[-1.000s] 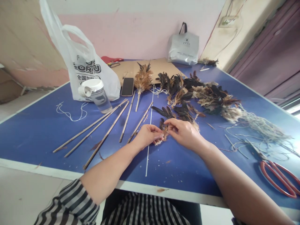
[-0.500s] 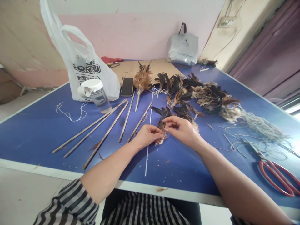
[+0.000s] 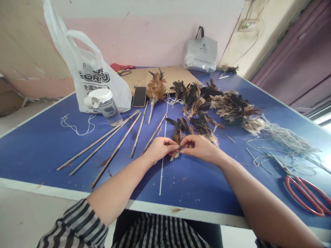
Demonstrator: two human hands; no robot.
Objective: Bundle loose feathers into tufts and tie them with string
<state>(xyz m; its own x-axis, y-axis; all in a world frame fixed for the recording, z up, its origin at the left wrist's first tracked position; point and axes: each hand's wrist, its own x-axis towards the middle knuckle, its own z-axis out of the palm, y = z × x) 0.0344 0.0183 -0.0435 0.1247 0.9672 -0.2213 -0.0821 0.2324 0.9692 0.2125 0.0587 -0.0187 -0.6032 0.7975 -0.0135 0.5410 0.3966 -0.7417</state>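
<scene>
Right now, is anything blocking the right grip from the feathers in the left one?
Nothing visible: the right grip is right at the pinched feathers, beside the left grip. Other feathers lie beyond the right grip, not between.

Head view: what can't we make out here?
Head view: part of the feather bunch, hidden by the left hand.
Head view: what the right hand pinches, if anything; too small between its fingertips.
Head view: lower print on the white bag, behind the bottle.
Head view: end of the scissors handles, cut by the right edge.
Head view: silver bag fine print, too small.
</scene>
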